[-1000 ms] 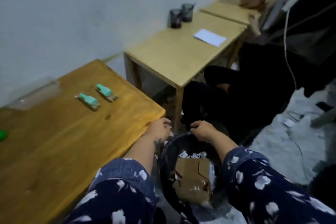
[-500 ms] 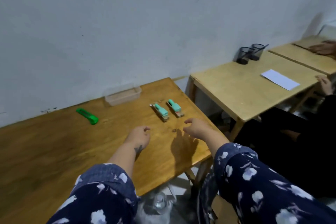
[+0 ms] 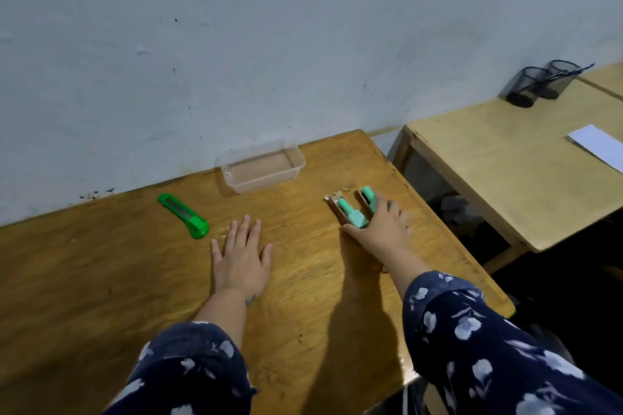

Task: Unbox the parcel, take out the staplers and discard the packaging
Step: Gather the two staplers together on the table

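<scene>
Our right hand [image 3: 381, 232] reaches across the wooden table [image 3: 101, 280] and lies over the near ends of the two mint-green staplers [image 3: 357, 210], which sit side by side toward the far right corner, just short of the clear plastic tray [image 3: 263, 168] by the wall. Their long axes run away from us and slightly to the left, roughly in line with our right forearm, so the hand meets them end-on. The left stapler [image 3: 349, 214] shows between thumb and forefinger; the right stapler [image 3: 366, 196] disappears under the fingers. The hand is loosely spread and laid on them, and we cannot tell whether it has closed round either one. Our left hand [image 3: 241, 254] rests flat and wide on the bare wood, fingers splayed, holding nothing, well apart from the staplers and nearer the green box cutter [image 3: 183, 216] that lies diagonally to its upper left. We judge the right hand the one placed to act, since the staplers lie directly under it while the left would have to cross the table. No parcel or wrapping is on the table, so the unboxing looks done, and what remains seems to be tidying the staplers.
</scene>
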The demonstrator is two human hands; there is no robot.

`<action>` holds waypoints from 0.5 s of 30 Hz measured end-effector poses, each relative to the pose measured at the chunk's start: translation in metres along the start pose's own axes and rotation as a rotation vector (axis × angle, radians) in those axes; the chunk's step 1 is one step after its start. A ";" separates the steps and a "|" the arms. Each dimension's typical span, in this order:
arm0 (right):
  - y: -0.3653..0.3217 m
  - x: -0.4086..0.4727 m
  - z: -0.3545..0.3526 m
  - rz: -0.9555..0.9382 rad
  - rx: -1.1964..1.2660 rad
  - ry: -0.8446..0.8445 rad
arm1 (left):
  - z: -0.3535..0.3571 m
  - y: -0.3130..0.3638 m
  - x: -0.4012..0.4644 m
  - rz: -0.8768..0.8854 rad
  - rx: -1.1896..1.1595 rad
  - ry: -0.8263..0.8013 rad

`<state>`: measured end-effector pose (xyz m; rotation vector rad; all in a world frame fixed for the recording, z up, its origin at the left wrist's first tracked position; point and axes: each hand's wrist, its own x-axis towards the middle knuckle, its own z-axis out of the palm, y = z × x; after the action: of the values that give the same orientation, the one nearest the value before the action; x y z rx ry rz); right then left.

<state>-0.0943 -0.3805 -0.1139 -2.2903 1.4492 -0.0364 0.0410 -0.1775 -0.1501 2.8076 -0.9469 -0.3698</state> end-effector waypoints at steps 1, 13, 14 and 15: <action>-0.004 0.004 0.002 -0.016 -0.018 0.019 | 0.002 -0.003 0.001 0.010 0.017 0.015; -0.070 0.055 -0.009 -0.310 0.156 0.091 | 0.010 -0.008 0.002 0.013 0.040 0.104; -0.081 0.060 -0.013 -0.345 0.160 0.091 | 0.010 -0.007 0.002 0.008 0.043 0.104; -0.092 0.065 -0.017 -0.388 0.146 0.081 | 0.010 -0.007 0.002 0.004 0.043 0.104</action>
<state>0.0096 -0.4093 -0.0781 -2.4330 0.9810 -0.3415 0.0436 -0.1734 -0.1612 2.8314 -0.9481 -0.2034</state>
